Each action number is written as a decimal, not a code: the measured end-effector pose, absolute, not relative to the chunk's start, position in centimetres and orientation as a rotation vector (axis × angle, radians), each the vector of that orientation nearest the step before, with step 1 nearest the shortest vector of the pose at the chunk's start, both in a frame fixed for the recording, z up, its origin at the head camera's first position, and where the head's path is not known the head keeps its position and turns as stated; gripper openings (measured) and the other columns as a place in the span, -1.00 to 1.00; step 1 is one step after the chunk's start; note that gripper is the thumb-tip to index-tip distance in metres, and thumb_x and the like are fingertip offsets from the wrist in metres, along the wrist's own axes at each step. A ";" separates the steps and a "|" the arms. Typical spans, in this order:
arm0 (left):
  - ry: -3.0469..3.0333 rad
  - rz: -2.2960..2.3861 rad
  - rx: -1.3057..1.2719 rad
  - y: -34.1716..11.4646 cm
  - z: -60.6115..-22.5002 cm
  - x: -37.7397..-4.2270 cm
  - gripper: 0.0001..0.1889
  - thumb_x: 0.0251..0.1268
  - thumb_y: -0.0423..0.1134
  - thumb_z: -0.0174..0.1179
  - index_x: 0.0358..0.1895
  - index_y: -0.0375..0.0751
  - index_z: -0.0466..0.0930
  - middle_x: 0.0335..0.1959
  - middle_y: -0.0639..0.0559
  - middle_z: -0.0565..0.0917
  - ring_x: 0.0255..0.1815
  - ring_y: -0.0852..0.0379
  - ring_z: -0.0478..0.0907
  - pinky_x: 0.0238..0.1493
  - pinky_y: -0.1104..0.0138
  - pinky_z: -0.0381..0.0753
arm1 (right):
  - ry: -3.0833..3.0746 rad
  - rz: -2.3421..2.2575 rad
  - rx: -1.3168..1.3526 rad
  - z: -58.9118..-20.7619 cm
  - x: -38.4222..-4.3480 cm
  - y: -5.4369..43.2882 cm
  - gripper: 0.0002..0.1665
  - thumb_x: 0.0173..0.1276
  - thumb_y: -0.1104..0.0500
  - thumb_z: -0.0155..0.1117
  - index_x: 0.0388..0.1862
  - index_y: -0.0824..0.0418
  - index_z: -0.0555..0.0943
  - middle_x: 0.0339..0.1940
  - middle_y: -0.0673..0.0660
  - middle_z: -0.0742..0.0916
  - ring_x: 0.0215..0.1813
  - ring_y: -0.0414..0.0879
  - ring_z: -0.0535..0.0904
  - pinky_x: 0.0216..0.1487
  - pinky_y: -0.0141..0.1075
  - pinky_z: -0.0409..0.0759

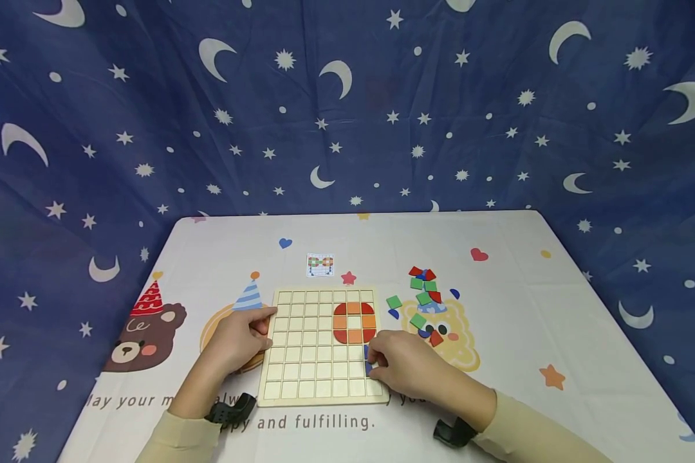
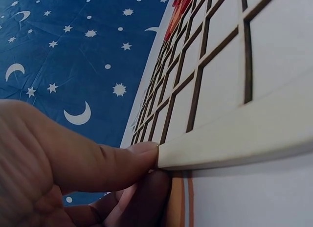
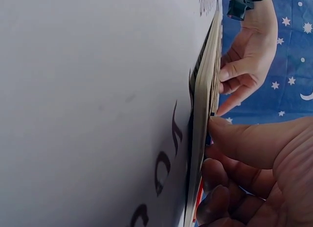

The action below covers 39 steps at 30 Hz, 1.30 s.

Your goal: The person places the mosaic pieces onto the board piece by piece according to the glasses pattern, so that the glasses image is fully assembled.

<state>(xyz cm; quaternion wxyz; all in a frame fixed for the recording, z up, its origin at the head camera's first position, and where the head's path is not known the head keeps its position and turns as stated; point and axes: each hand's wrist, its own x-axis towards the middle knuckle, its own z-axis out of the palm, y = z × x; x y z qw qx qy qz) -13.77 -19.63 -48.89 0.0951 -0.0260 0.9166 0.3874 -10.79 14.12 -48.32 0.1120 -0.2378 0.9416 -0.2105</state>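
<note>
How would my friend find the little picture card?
On the white tablecloth, find the wooden grid board. Just beyond its far edge lies the small card; unlike the blue heart and pink star printed nearby, it shows a tiny coloured pattern.

Flat, pale gridded board (image 1: 323, 354); blue pieces (image 1: 368, 368) in its rightmost column

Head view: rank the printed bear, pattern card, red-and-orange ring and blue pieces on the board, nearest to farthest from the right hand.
1. Blue pieces: at the right hand, along the board's right side.
2. Red-and-orange ring: just beyond them.
3. Pattern card: past the board's far edge.
4. Printed bear: left of the board.
</note>
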 end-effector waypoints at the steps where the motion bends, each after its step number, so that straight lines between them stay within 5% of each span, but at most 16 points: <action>1: 2.714 1.150 -0.076 -19.6 -48.9 -13.8 -0.33 0.14 -0.46 0.46 0.42 -0.15 0.66 -0.23 -0.02 0.66 -0.32 0.11 0.53 -0.30 0.33 0.47 | 2.764 -0.619 -0.696 -48.3 -10.8 14.1 -0.74 0.22 0.06 0.68 -0.37 -0.08 0.67 -0.52 -0.19 0.53 -0.44 -0.29 0.43 -0.38 -0.38 0.41; 17: 2.678 1.161 -0.056 -19.9 -48.9 -13.8 -0.32 0.15 -0.45 0.44 0.44 -0.16 0.64 -0.22 -0.03 0.64 -0.33 0.10 0.52 -0.32 0.35 0.48 | 2.781 -0.662 -0.629 -47.8 -11.2 14.5 -0.75 0.23 0.06 0.68 -0.38 -0.09 0.68 -0.53 -0.19 0.54 -0.42 -0.27 0.45 -0.34 -0.38 0.43; 26: 2.666 1.174 -0.071 -19.8 -48.8 -13.8 -0.32 0.15 -0.45 0.45 0.44 -0.16 0.64 -0.21 -0.04 0.63 -0.34 0.09 0.51 -0.33 0.34 0.47 | 2.905 -0.707 -0.297 -47.7 -15.2 17.4 -0.83 0.31 0.18 0.61 -0.18 -0.01 0.78 -0.34 -0.09 0.64 -0.24 -0.13 0.54 -0.16 -0.27 0.57; 33: 2.656 1.181 -0.068 -19.9 -48.9 -13.8 -0.32 0.17 -0.44 0.45 0.44 -0.16 0.64 -0.20 -0.05 0.62 -0.34 0.09 0.51 -0.34 0.34 0.47 | 2.896 -0.647 -0.324 -48.7 -17.4 18.7 -0.68 0.38 0.25 0.50 0.07 -0.03 0.84 -0.11 -0.01 0.71 -0.07 -0.05 0.58 0.11 -0.08 0.67; 39: 2.654 1.182 -0.062 -19.9 -48.9 -14.0 -0.33 0.17 -0.44 0.45 0.44 -0.17 0.63 -0.20 -0.06 0.62 -0.34 0.08 0.50 -0.35 0.34 0.46 | 2.850 -0.657 -0.400 -48.9 -18.1 18.7 -0.64 0.39 0.28 0.46 0.09 -0.08 0.85 -0.10 -0.07 0.70 -0.08 -0.11 0.57 0.03 -0.17 0.61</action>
